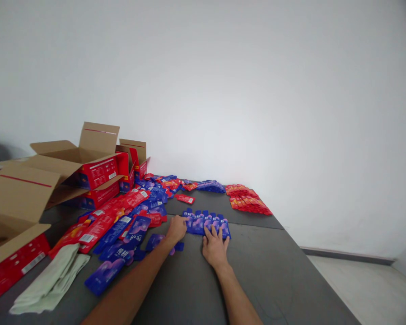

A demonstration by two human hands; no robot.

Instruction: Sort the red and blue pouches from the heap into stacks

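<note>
A row of overlapping purple pouches (198, 222) lies flat on the dark table (257, 266), in front of me. My left hand (177, 228) touches the row's left end, its index finger stretched out and the other fingers curled. On the lower edge of the pouches toward the right rests my right hand (215, 247), fingers spread, holding nothing. Another purple pouch (155, 241) lies partly behind my left forearm.
Mixed red and purple pouches (111, 221) are heaped at the left beside open cardboard boxes (99, 174) and a folded pale cloth (50, 280). Red pouches (248, 199) and purple pouches (211, 186) lie in rows at the back; a single red pouch (184, 198) is nearer.
</note>
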